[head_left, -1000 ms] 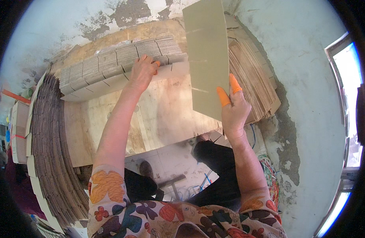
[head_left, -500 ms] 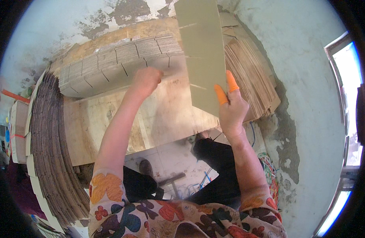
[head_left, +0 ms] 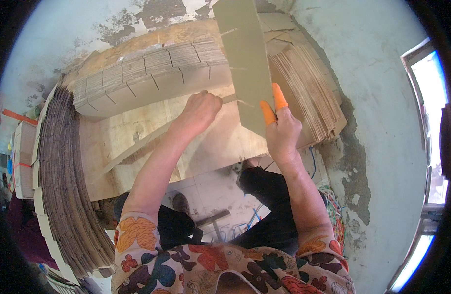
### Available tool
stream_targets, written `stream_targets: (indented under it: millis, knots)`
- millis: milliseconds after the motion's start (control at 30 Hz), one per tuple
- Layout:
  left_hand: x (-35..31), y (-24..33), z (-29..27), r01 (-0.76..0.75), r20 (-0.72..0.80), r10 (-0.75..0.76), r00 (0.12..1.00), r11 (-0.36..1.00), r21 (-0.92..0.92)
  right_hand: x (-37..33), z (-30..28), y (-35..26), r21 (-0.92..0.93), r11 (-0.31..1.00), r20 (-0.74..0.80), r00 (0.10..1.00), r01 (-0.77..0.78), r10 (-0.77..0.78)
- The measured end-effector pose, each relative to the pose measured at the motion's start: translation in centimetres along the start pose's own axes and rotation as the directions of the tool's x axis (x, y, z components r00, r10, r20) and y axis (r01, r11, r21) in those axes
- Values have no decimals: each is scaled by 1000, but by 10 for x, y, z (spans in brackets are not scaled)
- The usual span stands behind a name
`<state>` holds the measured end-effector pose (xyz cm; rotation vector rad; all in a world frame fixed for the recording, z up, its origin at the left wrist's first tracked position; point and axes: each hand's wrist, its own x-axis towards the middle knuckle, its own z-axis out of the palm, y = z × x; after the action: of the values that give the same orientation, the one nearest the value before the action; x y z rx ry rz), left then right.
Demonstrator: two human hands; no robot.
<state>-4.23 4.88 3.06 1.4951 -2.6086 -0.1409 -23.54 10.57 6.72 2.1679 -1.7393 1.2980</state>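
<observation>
My right hand [head_left: 284,134], with orange finger covers on two fingers, grips the lower right edge of a long slotted cardboard panel [head_left: 250,59]. The panel stands tilted, and pale slots run in from its left edge. My left hand [head_left: 202,111] is closed around a narrow cardboard strip [head_left: 143,146] that slants across under my left forearm. The strip's far end reaches the panel near its lowest slot; whether it sits inside the slot I cannot tell. Behind my left hand lies a row of stacked slotted cardboard strips [head_left: 152,76].
A wooden board [head_left: 181,166] forms the worktop. Fanned cardboard sheets [head_left: 308,93] lean at the right by the peeling wall [head_left: 372,98]. At the left stands a tall curved stack of cardboard [head_left: 63,181]. Below are my legs, a metal bar [head_left: 213,217] and coloured straps [head_left: 335,206].
My left hand has come away from the stacked row, toward me and right, bringing a cardboard strip up to the panel. My right hand and the panel have shifted slightly left.
</observation>
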Motion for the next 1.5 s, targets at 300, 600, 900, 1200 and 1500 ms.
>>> stream_targets:
  millis: [300,600,900,1200,1500]
  knots:
    - [-17,36,-15,-127,-227,96,969,984,-125,-5,10,8,-58,997,410,912,50,-22]
    - [-23,4,-43,103,-53,-161,986,819,-564,-28,20,23,-10,998,349,935,69,-61]
    - [35,-96,23,250,-389,-191,901,962,106,-23,13,-8,143,968,424,897,-204,127]
    - [14,-87,13,75,-435,-26,900,993,95,-25,17,-3,186,976,361,932,-111,37]
    - [3,-63,3,-94,-558,108,823,994,53,-24,14,-7,200,977,389,921,-72,-12]
